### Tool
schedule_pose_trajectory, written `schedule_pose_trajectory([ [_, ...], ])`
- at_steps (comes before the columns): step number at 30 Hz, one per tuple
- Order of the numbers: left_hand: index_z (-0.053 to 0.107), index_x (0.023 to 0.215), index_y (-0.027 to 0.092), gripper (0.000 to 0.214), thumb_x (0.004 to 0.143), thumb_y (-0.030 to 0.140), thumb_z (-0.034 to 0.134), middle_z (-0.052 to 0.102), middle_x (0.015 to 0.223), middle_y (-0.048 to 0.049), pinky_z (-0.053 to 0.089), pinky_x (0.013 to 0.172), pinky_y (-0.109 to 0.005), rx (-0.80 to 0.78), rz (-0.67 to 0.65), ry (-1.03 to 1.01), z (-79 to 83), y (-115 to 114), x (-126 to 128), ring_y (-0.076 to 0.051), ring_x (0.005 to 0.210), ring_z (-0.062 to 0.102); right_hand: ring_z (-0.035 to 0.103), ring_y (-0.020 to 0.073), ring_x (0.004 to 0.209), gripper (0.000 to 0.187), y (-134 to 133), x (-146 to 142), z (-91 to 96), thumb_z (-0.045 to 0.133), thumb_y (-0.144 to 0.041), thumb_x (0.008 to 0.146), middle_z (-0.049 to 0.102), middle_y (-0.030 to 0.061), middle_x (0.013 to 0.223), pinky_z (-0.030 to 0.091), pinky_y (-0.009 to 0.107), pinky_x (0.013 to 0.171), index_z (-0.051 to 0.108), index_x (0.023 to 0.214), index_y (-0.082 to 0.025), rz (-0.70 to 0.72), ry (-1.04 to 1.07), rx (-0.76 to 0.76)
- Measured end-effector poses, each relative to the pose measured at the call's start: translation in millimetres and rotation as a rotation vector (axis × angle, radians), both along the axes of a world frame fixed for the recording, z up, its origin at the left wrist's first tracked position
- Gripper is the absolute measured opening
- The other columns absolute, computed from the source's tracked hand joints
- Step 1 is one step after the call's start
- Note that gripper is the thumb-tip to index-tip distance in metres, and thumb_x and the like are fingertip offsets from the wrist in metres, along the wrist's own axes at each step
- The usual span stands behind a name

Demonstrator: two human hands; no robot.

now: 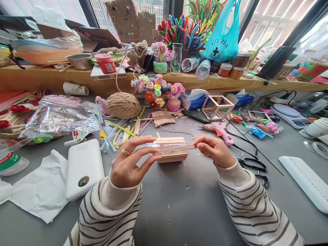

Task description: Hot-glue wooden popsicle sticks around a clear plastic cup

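Between my two hands a thin wooden craft stick is held nearly level. My left hand, with a ring on one finger, has its fingers and thumb closed around the stick's left end. The fingertips of my right hand pinch its right end. Just behind and below the stick lies a small piece built of craft sticks, with sticks along its front and back and clear material between. Whether my left fingers also touch that piece, I cannot tell. Beyond it lies a row of joined craft sticks.
A pink glue gun and black scissors lie to the right. A white power bank is on the left. Behind are a twine ball, a wooden stick frame and a crowded wooden ledge.
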State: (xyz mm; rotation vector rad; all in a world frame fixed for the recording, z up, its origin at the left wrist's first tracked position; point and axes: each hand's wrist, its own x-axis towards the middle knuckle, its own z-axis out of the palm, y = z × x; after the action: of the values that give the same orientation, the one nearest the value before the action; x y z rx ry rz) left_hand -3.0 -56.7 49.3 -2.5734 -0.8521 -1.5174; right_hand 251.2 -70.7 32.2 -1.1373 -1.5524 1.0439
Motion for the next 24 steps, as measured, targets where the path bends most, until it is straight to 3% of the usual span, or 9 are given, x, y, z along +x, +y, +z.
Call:
schedule_pose_trajectory([
  [5,0.060,0.085,0.021,0.022,0.068,0.009,0.066,0.062,0.094,-0.0024,0.052,0.078,-0.032,-0.016,0.011,-0.081,-1.3,-0.1,-2.7,-0.016,0.087,0.060,0.047,0.0105,0.059,0.026,0.0,3.3,0.8,0.062,-0.042,0.070,0.054,0.0015,0.065,0.039,0.023,0.051,0.057,0.067,-0.017,-0.019,-0.064,0.025],
  [8,0.061,0.084,0.021,0.020,0.069,0.009,0.065,0.061,0.093,-0.0019,0.052,0.078,-0.032,-0.054,0.015,-0.132,-2.4,-0.1,-4.4,-0.016,0.087,0.060,0.047,0.0107,0.056,0.030,2.5,7.1,-1.3,0.062,-0.046,0.068,0.055,0.0018,0.063,0.038,0.024,0.049,0.058,0.067,-0.016,-0.176,-0.164,0.043],
  [11,0.061,0.083,0.021,0.016,0.071,0.011,0.064,0.061,0.094,-0.0019,0.052,0.077,-0.033,-0.073,0.018,-0.158,-1.7,-1.2,-5.8,-0.016,0.085,0.060,0.041,0.0086,0.049,0.038,4.4,12.3,-2.8,0.060,-0.051,0.068,0.050,-0.0003,0.053,0.033,0.023,0.047,0.054,0.055,-0.016,-0.303,-0.205,0.036],
  [14,0.060,0.084,0.022,0.017,0.070,0.012,0.064,0.061,0.093,-0.0016,0.053,0.075,-0.034,-0.026,0.032,-0.132,3.5,-4.9,-7.0,-0.017,0.084,0.060,0.030,0.0058,0.041,0.047,4.3,16.3,-1.8,0.053,-0.056,0.071,0.038,-0.0038,0.044,0.023,0.023,0.039,0.051,0.048,-0.016,-0.245,-0.064,-0.053],
  [17,0.059,0.088,0.024,0.021,0.071,0.014,0.064,0.060,0.094,-0.0018,0.053,0.076,-0.036,0.061,0.070,-0.044,14.1,-13.3,-8.6,-0.018,0.085,0.060,0.026,0.0047,0.042,0.033,2.5,16.3,4.5,0.061,-0.050,0.068,0.037,-0.0053,0.049,0.017,0.021,0.038,0.062,0.069,-0.017,-0.162,0.051,-0.121],
  [19,0.059,0.090,0.024,0.019,0.072,0.017,0.063,0.060,0.094,-0.0030,0.051,0.081,-0.037,0.122,0.087,0.094,21.9,-21.2,-10.5,-0.019,0.088,0.059,0.028,0.0048,0.045,0.029,0.2,14.3,12.0,0.061,-0.046,0.071,0.042,-0.0036,0.056,0.019,0.021,0.039,0.065,0.076,-0.018,-0.080,0.052,-0.121],
  [24,0.060,0.097,0.023,0.034,0.066,0.015,0.070,0.064,0.089,-0.0012,0.047,0.091,-0.037,0.261,0.141,0.303,32.1,-42.1,-17.2,-0.018,0.086,0.060,0.046,0.0104,0.061,0.026,-11.0,4.0,35.5,0.059,-0.043,0.074,0.054,0.0028,0.067,0.038,0.024,0.052,0.069,0.072,-0.019,0.033,-0.035,0.010],
])
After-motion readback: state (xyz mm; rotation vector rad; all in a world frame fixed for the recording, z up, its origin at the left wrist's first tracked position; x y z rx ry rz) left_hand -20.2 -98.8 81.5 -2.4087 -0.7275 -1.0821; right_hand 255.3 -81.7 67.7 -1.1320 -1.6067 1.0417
